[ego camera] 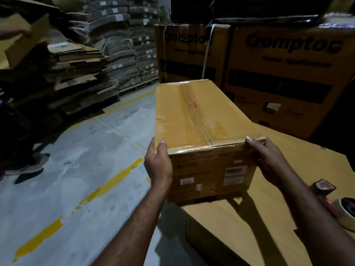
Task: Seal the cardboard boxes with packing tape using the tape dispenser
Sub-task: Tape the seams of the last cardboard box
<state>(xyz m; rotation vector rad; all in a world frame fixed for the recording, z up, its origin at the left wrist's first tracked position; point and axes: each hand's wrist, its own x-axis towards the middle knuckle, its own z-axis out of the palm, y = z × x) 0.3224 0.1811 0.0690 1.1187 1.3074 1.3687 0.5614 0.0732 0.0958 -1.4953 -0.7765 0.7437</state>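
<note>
We judge cardboard box (201, 116) sealed: glossy tape (194, 110) covers top seam and near edge. No unsealed boxes in view. Box sits at flat carton's (269, 223) edge. Left hand (158, 164) and right hand (269, 158) clasp near corners, thumbs on top, arms outstretched. Tape dispenser (334, 200) lies idle on carton beside our right forearm.
</note>
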